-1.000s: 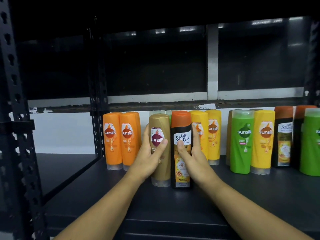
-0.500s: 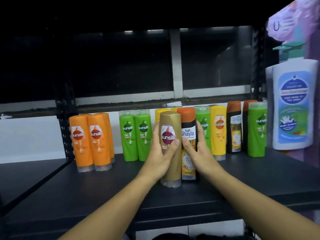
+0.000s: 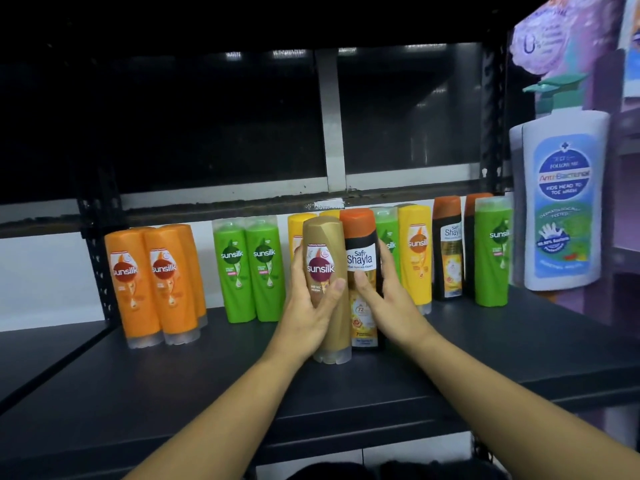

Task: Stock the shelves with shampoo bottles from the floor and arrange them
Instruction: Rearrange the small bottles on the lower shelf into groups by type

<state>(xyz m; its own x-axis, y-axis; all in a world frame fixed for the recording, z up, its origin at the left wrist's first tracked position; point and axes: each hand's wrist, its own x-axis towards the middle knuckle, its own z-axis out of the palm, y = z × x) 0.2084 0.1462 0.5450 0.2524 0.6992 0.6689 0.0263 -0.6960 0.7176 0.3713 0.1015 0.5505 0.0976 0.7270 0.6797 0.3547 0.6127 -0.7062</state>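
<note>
Bottles have shifted right along the shelf; left grip curls round the gold bottle, right grip round the black bottle; both stand before the yellow bottles, uncovering the green pair; arranging looks unfinished.

Retail shop aisle: a dark metal shelf is carried on perforated steel uprights across the lower half of the frame. Branded shampoo is ranged along it in blocks by colour, with the labels faced forward. Orange bottles are set at the left, green bottles left of centre, yellow bottles right of centre and black bottles with orange caps further right. Several copies of each product are lined up one behind another. At the right edge a large pump bottle labelled as anti-bacterial wash is seen below a purple printed display panel in the upper right corner.
</note>
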